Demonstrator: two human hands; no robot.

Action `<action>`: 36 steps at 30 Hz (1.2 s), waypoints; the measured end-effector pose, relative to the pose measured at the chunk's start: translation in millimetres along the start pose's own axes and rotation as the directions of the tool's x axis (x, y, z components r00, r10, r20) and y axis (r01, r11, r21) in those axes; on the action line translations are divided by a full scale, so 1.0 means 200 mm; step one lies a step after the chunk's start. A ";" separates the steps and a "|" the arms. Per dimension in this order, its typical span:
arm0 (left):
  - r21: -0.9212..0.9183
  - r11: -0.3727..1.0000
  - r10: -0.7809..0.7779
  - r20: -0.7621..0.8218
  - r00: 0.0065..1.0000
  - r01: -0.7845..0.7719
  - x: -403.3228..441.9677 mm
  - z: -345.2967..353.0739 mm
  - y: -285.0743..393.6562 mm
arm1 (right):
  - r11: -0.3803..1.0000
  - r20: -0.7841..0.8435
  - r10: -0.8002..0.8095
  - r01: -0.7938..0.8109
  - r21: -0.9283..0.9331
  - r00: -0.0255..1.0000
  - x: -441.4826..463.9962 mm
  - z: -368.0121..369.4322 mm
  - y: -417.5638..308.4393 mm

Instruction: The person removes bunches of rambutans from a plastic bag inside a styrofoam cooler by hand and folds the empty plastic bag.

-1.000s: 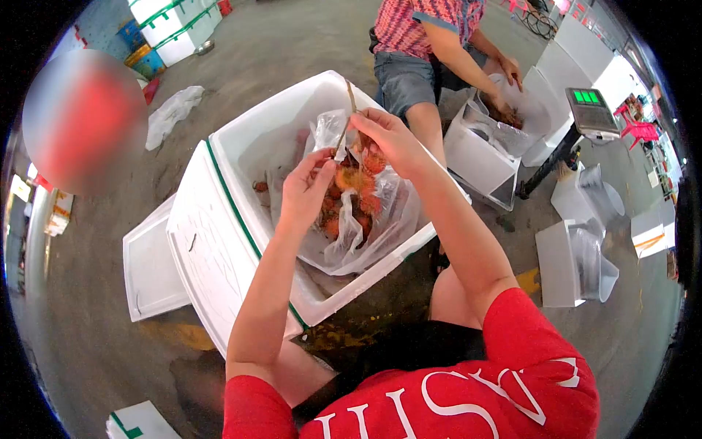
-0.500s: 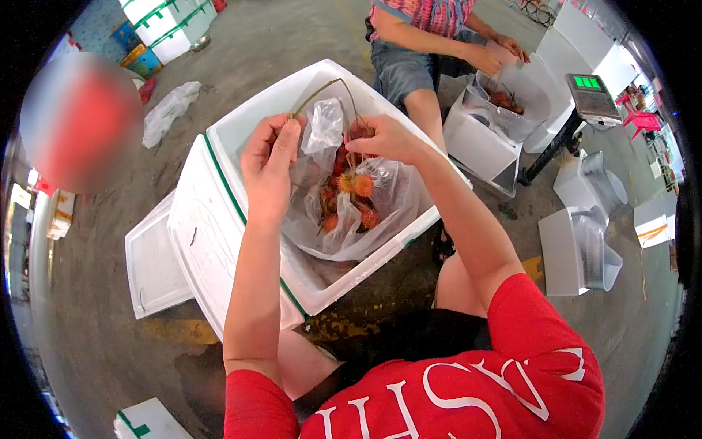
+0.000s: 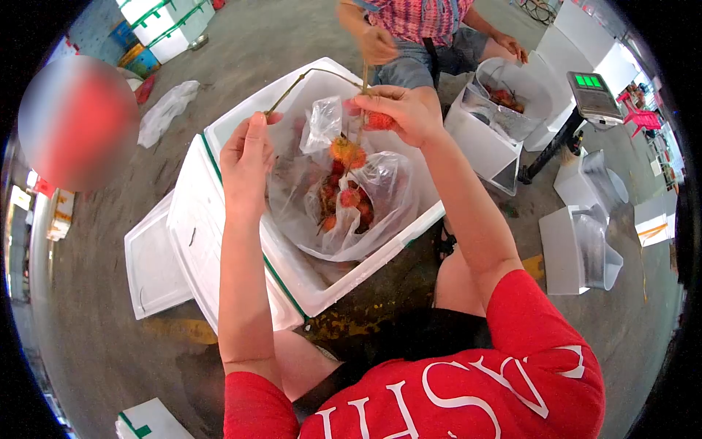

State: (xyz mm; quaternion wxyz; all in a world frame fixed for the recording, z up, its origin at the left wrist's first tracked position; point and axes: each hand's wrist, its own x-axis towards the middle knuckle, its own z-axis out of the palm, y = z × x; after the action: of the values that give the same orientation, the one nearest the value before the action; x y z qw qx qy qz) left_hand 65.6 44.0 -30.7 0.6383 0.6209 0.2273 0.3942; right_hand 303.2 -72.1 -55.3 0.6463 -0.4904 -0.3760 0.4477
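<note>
My left hand [image 3: 247, 157] pinches one end of a thin brown stem [image 3: 296, 82], which arches over the white foam box [image 3: 311, 296]. At the other end, my right hand [image 3: 402, 111] is closed on the stem, with a red hairy fruit [image 3: 379, 121] against its fingers. A yellow-orange fruit [image 3: 347, 152] hangs below this hand. Inside the box, a clear plastic bag [image 3: 322, 238] lies open with several reddish fruits [image 3: 351, 197] in it.
A co-worker [image 3: 420, 44] sits across from me beside a foam box with a lined opening [image 3: 479, 143]. To the right stand a scale [image 3: 594, 99] and more white boxes [image 3: 563, 252]. A lid [image 3: 153, 256] lies on the floor at left.
My left hand has moved left and slightly down, and my right hand has risen, lifting fruit above the bag. The co-worker's one hand has left the lined box and moved left.
</note>
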 end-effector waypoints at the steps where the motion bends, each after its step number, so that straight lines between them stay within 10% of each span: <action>1: -0.002 1.000 -0.002 0.002 1.000 0.002 0.00 0.00 -0.01 | 0.999 -0.027 -0.025 0.025 -0.028 0.999 -0.01 0.00 -0.03; 6: 0.167 0.985 0.066 -0.092 0.994 -0.050 0.02 -0.02 -0.03 | 0.999 0.074 -0.049 0.048 0.020 0.996 0.00 -0.09 -0.05; 8: 0.111 0.993 0.067 -0.139 0.988 -0.052 0.02 -0.01 -0.01 | 0.990 0.383 -0.109 0.068 0.119 0.917 0.03 -0.15 0.00; 12: 0.027 0.989 0.150 -0.237 0.960 -0.148 0.04 -0.05 0.00 | 0.860 0.263 0.060 -0.184 0.476 0.963 0.03 -0.14 0.04; 19: 0.448 0.858 0.315 -0.073 0.946 -0.251 0.04 -0.25 0.12 | 0.998 0.070 -0.044 0.040 0.057 0.997 0.05 -0.15 0.10; 24: 0.846 0.468 0.028 0.275 0.961 -0.256 -0.01 -0.22 0.11 | 0.970 0.112 -0.120 0.141 -0.199 0.986 0.02 0.04 0.03; 27: 0.798 0.518 -0.027 0.376 0.926 -0.309 0.01 -0.16 -0.02 | 0.781 0.351 -0.299 0.439 -0.444 0.888 0.08 0.15 0.14; 36: 0.744 0.615 -0.009 0.341 0.940 -0.263 -0.02 -0.08 -0.07 | 0.874 0.300 0.030 0.121 -0.471 0.954 0.05 0.27 0.34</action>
State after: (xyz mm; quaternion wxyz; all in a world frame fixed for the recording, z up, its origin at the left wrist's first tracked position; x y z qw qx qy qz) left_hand 53.4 52.1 -48.1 0.3032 0.9041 0.2267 0.1983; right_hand 242.7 -38.1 -107.7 0.4496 -0.5541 -0.5803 0.3926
